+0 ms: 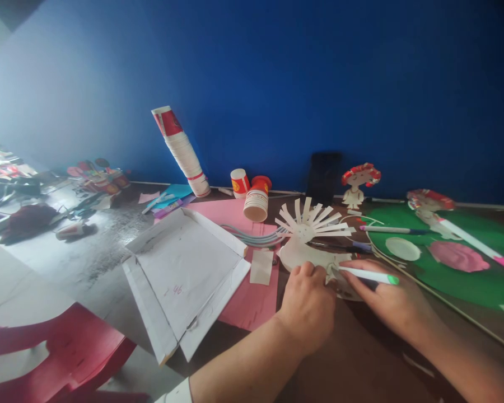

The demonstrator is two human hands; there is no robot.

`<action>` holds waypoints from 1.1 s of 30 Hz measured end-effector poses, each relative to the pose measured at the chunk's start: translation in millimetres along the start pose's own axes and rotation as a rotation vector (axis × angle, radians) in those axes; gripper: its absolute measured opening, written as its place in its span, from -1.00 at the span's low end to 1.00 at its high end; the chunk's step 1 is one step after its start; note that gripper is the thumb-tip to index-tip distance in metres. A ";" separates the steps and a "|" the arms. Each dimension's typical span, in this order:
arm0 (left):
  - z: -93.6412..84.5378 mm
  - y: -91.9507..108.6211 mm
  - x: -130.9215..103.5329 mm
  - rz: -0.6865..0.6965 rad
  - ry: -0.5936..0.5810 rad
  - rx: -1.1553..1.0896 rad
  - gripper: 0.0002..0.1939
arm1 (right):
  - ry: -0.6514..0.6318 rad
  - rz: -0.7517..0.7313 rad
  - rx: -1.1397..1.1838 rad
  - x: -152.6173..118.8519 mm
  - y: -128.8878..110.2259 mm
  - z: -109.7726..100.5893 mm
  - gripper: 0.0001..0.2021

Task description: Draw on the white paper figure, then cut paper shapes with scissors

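My left hand (308, 302) is closed over the lower edge of a white paper cutout (304, 254), with its fingers curled on it. My right hand (388, 296) is closed around a white marker with a green end (369, 275). The marker's other end points to the left, at a small pale piece near my left fingers; its tip is hard to make out. Just above the cutout lies a fringed paper piece (304, 231) with white strips fanned outward.
An open white box lid (189, 268) lies left on pink paper (256, 302). Behind stand a leaning cup stack (185, 157) and more paper cups (256, 204). Right is a green sheet (441, 285) with markers (479, 243). A paper figure (354, 190) leans near the blue wall.
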State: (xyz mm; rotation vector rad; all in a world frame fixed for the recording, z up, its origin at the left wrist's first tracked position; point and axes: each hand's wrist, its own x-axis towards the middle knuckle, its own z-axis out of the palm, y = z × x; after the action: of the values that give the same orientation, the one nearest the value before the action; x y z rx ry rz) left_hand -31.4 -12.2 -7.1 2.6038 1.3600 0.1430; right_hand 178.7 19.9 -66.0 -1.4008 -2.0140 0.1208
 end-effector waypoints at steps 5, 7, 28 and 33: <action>-0.9 1.3 -0.2 -0.008 -0.012 -0.001 -0.71 | -0.001 -0.026 -0.032 0.5 -3.1 -1.4 -0.69; -0.6 1.0 -0.1 -0.005 -0.015 -0.005 -0.71 | -0.005 -0.032 -0.039 0.5 -4.4 -2.4 -0.69; -0.1 -0.9 1.5 0.008 -0.020 0.002 -0.75 | -0.107 0.068 0.042 0.4 -15.6 -11.4 -0.69; -2.8 -0.4 1.9 0.008 -0.033 0.010 -0.75 | -0.111 0.079 0.056 -0.8 -15.2 -10.5 -0.67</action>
State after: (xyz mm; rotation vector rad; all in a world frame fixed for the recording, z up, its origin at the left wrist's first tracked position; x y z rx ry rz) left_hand -31.2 -10.0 -4.5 2.6081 1.3420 0.0942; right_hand 172.8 9.8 -51.7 -1.4671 -2.0283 0.2939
